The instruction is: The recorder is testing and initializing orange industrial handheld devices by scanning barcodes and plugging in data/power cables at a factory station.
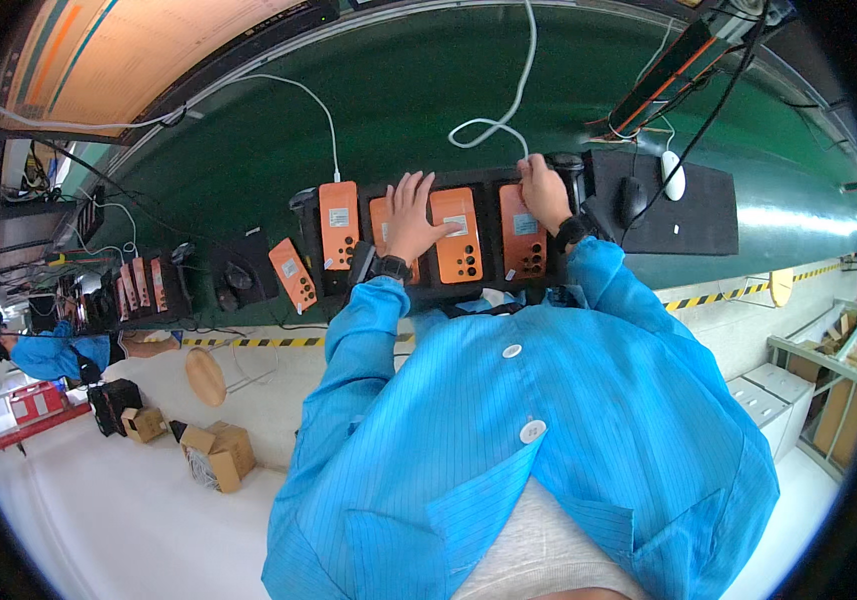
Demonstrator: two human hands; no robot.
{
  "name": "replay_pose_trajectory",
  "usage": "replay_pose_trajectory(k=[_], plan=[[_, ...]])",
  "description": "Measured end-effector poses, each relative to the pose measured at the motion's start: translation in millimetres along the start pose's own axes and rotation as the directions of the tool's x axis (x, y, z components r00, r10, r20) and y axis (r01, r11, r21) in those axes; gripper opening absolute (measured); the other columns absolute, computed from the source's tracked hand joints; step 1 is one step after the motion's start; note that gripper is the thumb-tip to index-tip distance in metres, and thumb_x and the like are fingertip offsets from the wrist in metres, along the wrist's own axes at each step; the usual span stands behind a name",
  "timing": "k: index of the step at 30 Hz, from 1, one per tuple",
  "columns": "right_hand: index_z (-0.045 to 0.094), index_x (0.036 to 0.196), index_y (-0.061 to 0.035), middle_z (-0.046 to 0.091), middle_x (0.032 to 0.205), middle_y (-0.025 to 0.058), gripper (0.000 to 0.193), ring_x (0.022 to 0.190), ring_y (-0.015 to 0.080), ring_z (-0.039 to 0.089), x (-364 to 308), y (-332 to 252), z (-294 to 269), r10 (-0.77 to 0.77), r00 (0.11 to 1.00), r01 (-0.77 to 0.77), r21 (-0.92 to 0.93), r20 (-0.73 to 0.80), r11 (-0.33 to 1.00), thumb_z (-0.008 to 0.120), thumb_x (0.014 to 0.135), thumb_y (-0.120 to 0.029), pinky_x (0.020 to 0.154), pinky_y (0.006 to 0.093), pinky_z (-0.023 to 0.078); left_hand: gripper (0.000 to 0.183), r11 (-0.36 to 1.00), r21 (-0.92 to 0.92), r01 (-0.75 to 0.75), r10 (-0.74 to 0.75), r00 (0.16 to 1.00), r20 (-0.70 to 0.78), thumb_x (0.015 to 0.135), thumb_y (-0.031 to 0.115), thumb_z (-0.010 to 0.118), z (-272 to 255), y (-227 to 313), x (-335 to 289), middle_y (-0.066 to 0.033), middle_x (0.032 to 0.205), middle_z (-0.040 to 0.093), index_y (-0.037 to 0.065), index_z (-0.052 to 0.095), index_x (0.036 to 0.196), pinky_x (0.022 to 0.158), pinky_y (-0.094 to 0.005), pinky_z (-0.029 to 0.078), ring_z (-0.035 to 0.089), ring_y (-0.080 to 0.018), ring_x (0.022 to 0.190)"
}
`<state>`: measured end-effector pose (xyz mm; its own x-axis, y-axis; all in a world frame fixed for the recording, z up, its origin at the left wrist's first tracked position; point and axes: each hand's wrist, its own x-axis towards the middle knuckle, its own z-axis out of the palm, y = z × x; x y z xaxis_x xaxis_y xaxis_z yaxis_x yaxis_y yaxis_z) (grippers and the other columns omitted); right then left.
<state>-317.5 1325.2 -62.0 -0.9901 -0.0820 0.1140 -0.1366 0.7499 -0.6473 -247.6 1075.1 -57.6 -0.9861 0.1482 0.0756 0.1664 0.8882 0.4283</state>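
Note:
Several orange phones lie face down in a row on a black tray (pixel 490 268), their camera lenses toward me. My left hand (pixel 409 222) is open, fingers spread, over one orange phone (pixel 379 212) and reaching onto the phone to its right (pixel 459 250). At the top end of the rightmost phone (pixel 524 245), my right hand (pixel 546 197) pinches the end of a white cable (pixel 515 130). Its fingers hide the plug, so whether it sits in the phone is unclear. Another white cable (pixel 332 145) runs to the top of the left phone (pixel 339 225).
One loose orange phone (pixel 294 275) lies tilted left of the tray. On the right, a black mat (pixel 704 215) carries a black mouse (pixel 634 198) and a white mouse (pixel 674 177). Farther left, a person in blue (pixel 49 352) is near more orange phones (pixel 142 283).

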Motion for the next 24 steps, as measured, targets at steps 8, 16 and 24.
replay_pose_trajectory(k=[8, 16, 24], plan=[[0.056, 0.09, 0.0006, 0.06, 0.1, 0.0236, 0.023, 0.097, 0.0391, 0.053, 3, 5, -48, 0.019, 0.976, 0.012, 0.142, -0.216, 0.99, 0.047, 0.092, -0.021, 0.085, 0.0462, 0.041, 0.093, 0.999, -0.021, 0.028, -0.028, 1.0, -0.01, 0.066, 0.054, 0.074, 2, -1, -5, -0.0116, 0.14, 0.032, 0.012, 0.034, 0.139, 0.113, -0.0521, 0.006, 0.019, -0.0304, 0.137], [0.044, 0.096, 0.0037, 0.056, 0.095, 0.0296, 0.044, 0.092, 0.0433, 0.056, -30, 95, -5, 0.376, 0.926, -0.365, 0.171, -0.032, 0.915, 0.07, 0.078, -0.027, 0.078, 0.0471, 0.044, 0.097, 0.998, 0.049, 0.033, -0.034, 0.999, 0.02, 0.061, 0.058, 0.075, 7, -6, 4, -0.0149, 0.133, 0.037, 0.013, 0.035, 0.137, 0.111, -0.0563, 0.008, 0.026, -0.0342, 0.131], [0.038, 0.106, 0.0004, 0.055, 0.094, 0.0195, 0.048, 0.092, 0.0362, 0.058, -16, 89, -5, 0.486, 0.874, -0.468, 0.297, 0.016, 0.832, 0.067, 0.073, -0.018, 0.084, 0.0396, 0.045, 0.098, 0.988, 0.114, 0.107, -0.118, 0.988, 0.097, 0.06, 0.061, 0.074, -6, -6, 9, -0.0148, 0.135, 0.037, 0.018, 0.034, 0.138, 0.111, -0.0571, 0.01, 0.025, -0.033, 0.134]])
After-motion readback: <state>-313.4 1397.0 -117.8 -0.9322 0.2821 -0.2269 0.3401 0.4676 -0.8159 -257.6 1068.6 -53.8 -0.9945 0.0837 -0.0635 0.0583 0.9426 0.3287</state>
